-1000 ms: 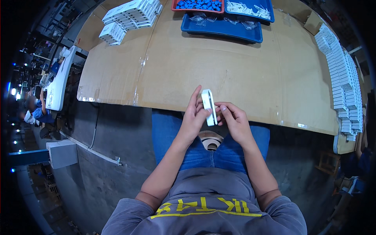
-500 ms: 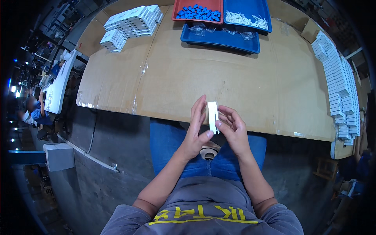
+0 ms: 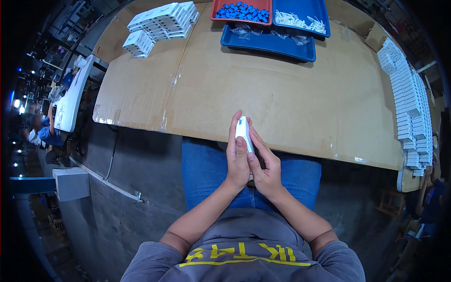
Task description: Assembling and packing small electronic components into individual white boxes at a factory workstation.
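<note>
Case (image 3: 242,128): one, white, slim, with a small dark mark near its far end. It was held upright on edge between both hands, in front of the torso and by the near edge of the bench (image 3: 263,84); its lower part was hidden by the hands.

Left hand (image 3: 238,162): closed on the case, fingers laid along its left side, thumb pressed over its near face.

Right hand (image 3: 266,171): closed on the case from the right, fingers stretched along that side, thumb set at the lower end beside the left thumb. The two hands were brought together at the palms.

Bench: covered with brown board, its seams and near edge taped with clear tape (image 3: 164,117).

Red tray (image 3: 218,5): placed at the far side, filled in part with small blue pieces (image 3: 240,13).

Blue tray (image 3: 300,5): set just right of the red tray, with slender white parts (image 3: 286,19) scattered inside.

Lower tray (image 3: 263,47): blue, set in front of and partly beneath the other two; clear bags (image 3: 300,40) were held in it.

Left stack (image 3: 162,19): white units, piled at the far left, with a shorter pile (image 3: 138,43) in front.

Right stack (image 3: 411,98): many white units, ranged in a long row along the right edge.
</note>
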`<state>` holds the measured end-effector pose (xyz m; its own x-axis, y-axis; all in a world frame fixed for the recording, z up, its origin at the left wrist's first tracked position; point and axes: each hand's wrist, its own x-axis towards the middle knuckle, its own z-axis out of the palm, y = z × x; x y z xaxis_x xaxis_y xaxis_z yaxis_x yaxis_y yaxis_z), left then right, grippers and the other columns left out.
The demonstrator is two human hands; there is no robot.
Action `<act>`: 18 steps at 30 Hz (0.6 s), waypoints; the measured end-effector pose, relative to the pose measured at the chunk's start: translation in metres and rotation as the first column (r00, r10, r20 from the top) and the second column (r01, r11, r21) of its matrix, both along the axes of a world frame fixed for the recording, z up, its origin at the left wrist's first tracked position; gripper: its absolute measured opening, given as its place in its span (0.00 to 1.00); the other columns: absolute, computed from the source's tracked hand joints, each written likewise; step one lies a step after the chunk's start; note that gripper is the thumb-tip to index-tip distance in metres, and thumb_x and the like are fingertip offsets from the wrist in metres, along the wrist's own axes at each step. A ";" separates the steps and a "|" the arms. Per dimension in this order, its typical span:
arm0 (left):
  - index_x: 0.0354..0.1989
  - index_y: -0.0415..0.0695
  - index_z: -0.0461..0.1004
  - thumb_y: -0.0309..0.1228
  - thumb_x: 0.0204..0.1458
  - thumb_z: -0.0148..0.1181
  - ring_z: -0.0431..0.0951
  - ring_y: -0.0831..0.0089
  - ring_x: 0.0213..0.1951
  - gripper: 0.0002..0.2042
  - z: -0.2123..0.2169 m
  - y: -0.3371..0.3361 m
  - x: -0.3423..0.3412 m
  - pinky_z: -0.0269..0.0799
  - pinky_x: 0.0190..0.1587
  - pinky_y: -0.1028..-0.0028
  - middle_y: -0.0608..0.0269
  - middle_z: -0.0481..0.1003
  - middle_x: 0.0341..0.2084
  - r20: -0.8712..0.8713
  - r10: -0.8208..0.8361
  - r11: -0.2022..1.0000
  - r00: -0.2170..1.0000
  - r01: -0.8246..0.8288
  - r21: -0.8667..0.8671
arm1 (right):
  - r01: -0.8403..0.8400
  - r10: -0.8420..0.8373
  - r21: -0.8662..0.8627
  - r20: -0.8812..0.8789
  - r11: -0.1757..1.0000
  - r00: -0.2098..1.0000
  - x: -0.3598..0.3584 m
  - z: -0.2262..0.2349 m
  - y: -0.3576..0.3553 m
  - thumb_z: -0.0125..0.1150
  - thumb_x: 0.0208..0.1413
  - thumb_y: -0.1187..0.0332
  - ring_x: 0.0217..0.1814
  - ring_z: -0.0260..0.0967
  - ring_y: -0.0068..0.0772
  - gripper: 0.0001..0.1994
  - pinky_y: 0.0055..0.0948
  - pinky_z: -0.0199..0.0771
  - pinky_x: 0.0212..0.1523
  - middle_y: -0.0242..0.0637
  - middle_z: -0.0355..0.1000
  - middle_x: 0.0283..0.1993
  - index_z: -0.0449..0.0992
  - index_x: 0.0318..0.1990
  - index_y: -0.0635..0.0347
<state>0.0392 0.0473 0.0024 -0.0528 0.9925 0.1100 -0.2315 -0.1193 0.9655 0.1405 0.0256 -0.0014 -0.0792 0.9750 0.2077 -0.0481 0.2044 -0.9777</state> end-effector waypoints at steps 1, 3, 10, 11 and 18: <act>0.80 0.40 0.45 0.68 0.67 0.36 0.60 0.57 0.72 0.46 0.001 -0.001 -0.001 0.53 0.74 0.60 0.45 0.61 0.69 -0.001 0.002 1.000 1.000 -0.002 -0.002 | 0.000 -0.005 0.066 0.065 0.998 0.998 0.001 0.001 0.000 0.57 0.70 0.71 0.78 0.60 0.52 0.24 0.40 0.64 0.73 0.60 0.61 0.75 0.67 0.70 0.72; 0.78 0.36 0.47 0.69 0.66 0.37 0.61 0.58 0.72 0.48 0.004 -0.003 -0.001 0.53 0.74 0.61 0.45 0.63 0.68 -0.013 0.005 1.000 1.000 -0.005 0.004 | -0.003 -0.014 0.131 0.129 0.991 0.992 0.003 0.000 -0.001 0.56 0.71 0.71 0.78 0.61 0.53 0.24 0.39 0.65 0.72 0.61 0.61 0.75 0.67 0.70 0.73; 0.77 0.34 0.48 0.71 0.65 0.38 0.62 0.58 0.71 0.50 0.007 -0.007 0.000 0.54 0.74 0.61 0.44 0.64 0.67 0.029 -0.016 1.000 0.999 0.016 -0.011 | 0.024 -0.049 0.190 0.129 0.981 0.990 0.001 0.001 -0.006 0.54 0.72 0.72 0.77 0.61 0.58 0.23 0.40 0.66 0.72 0.64 0.62 0.74 0.66 0.70 0.74; 0.77 0.34 0.47 0.71 0.64 0.38 0.62 0.58 0.71 0.50 0.007 -0.008 0.001 0.54 0.74 0.61 0.44 0.64 0.67 0.037 -0.009 1.000 0.999 0.009 -0.007 | 0.021 -0.046 0.196 0.124 0.980 0.991 0.000 0.000 -0.007 0.53 0.72 0.72 0.77 0.60 0.59 0.24 0.40 0.65 0.72 0.65 0.61 0.74 0.65 0.71 0.75; 0.79 0.37 0.44 0.74 0.61 0.43 0.62 0.59 0.71 0.54 0.005 -0.004 -0.001 0.55 0.73 0.62 0.45 0.59 0.70 0.060 -0.003 1.000 0.998 0.002 0.016 | -0.014 0.022 0.054 -0.152 0.998 0.988 -0.010 -0.003 -0.009 0.48 0.74 0.69 0.83 0.51 0.50 0.25 0.40 0.52 0.79 0.59 0.56 0.79 0.61 0.73 0.73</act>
